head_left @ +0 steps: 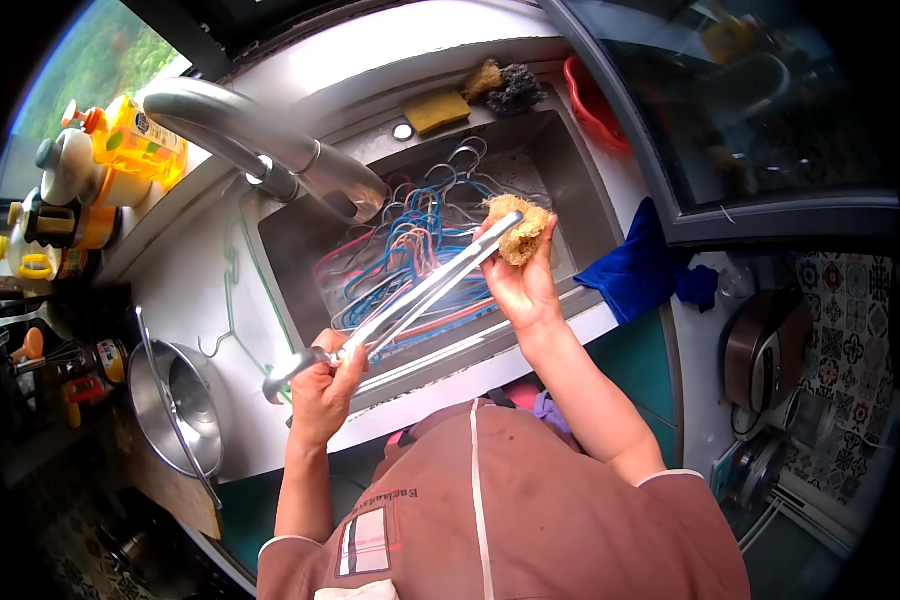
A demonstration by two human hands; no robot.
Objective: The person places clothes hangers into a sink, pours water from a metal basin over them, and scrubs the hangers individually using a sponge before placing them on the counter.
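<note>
My left hand point(325, 395) is closed around the near end of a whitish clothes hanger point(425, 295) with a rounded grey tip. The hanger slants up and to the right above the sink. At its far end, my right hand point(526, 288) grips a tan, fibrous loofah scrubber point(520, 238), which touches the bar. Below, inside the steel sink point(595, 215), lies a tangled heap of hangers point(410, 250), blue, pink and bare wire. A green hanger point(232, 300) rests on the white counter left of the sink.
A grey faucet point(310, 165) arches over the sink's left side. Behind the sink sit a yellow sponge point(436, 112) and a dark scouring pad point(516, 90). A red basin point(595, 105), blue cloth point(625, 265), steel pot point(195, 400) and orange soap bottle point(140, 140) surround it.
</note>
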